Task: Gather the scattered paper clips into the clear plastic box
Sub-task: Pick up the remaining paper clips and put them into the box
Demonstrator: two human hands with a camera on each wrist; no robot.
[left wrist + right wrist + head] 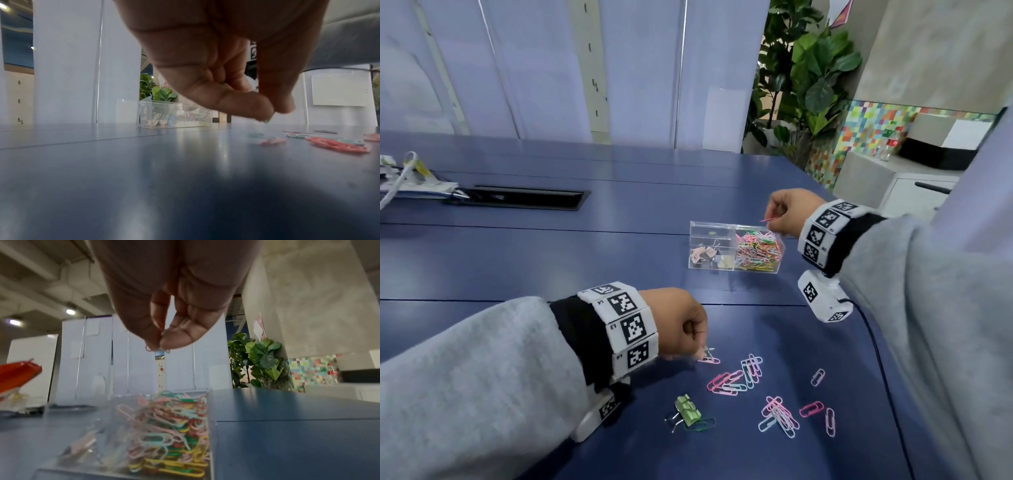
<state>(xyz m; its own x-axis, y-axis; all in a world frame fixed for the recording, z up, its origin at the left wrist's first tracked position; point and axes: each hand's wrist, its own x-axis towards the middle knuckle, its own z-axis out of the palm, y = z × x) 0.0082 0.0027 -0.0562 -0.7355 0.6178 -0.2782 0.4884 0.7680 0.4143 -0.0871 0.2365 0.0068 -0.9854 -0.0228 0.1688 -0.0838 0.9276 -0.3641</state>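
Observation:
The clear plastic box (717, 224) stands mid-table, its right compartment piled with coloured paper clips (758, 248) and its left one holding binder clips. My right hand (770, 219) hovers over the right compartment and pinches a pink paper clip (766, 219). The right wrist view shows clip loops (148, 348) poking from the right hand's pinch (159, 344) above the box (86, 418). My left hand (700, 349) is down at the table and pinches a small clip (266, 121) whose kind I cannot tell. Several loose paper clips (732, 380) lie scattered nearby.
Green binder clips (688, 411) and a dark green paper clip lie near the front. A black cable slot (517, 198) and papers with a cable (414, 181) sit at the far left. The blue table's right edge runs close to my right arm.

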